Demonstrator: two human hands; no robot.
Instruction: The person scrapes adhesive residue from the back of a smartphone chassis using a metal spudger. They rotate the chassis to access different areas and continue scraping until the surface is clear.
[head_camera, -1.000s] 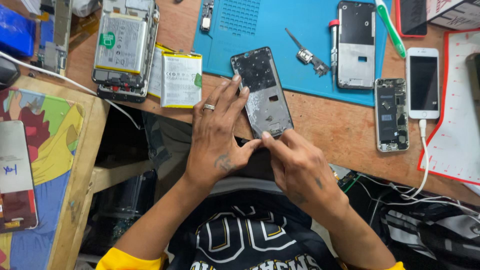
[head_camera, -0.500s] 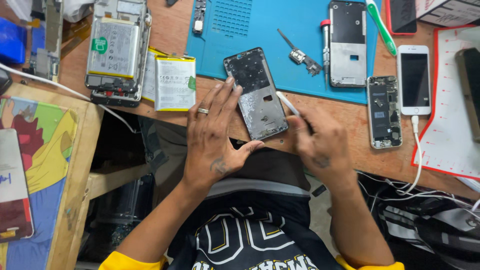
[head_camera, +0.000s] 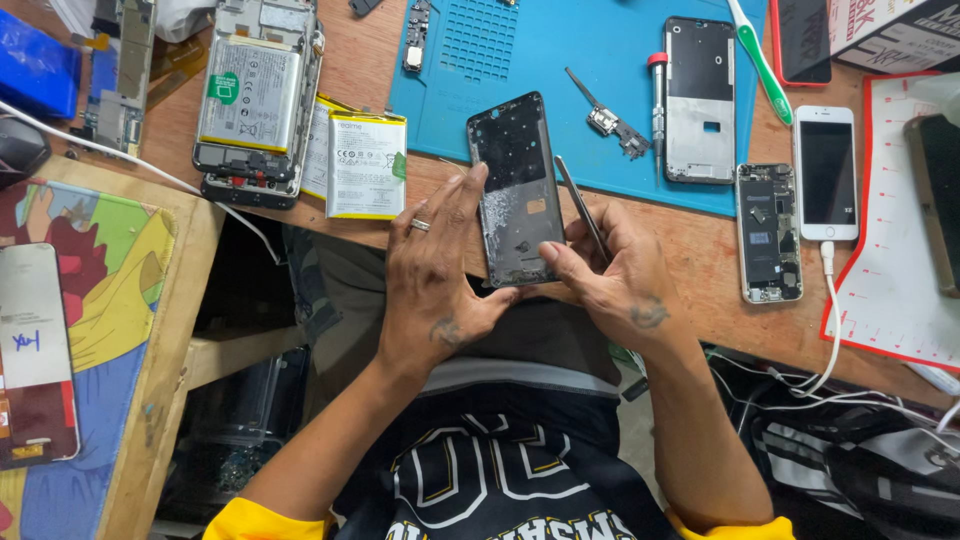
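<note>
Wooden bench (head_camera: 300, 225) fills the view, cluttered with phone parts, and a blue work mat (head_camera: 520, 50) lies across its far side. On that mat sit a bare grey phone frame (head_camera: 699, 100), a red-capped tool (head_camera: 658, 110) just beside it, and a small metal part (head_camera: 607, 120). Off the mat, a white-and-yellow battery (head_camera: 366, 165) lies beside an opened phone (head_camera: 255, 100). At the near edge, the left hand (head_camera: 435, 285) cups the dark phone chassis (head_camera: 515, 190), fingers spread along its left side, thumb under its bottom end. The right hand (head_camera: 610, 275) is curled, pinching thin metal tweezers (head_camera: 583, 208) against the chassis's right edge.
</note>
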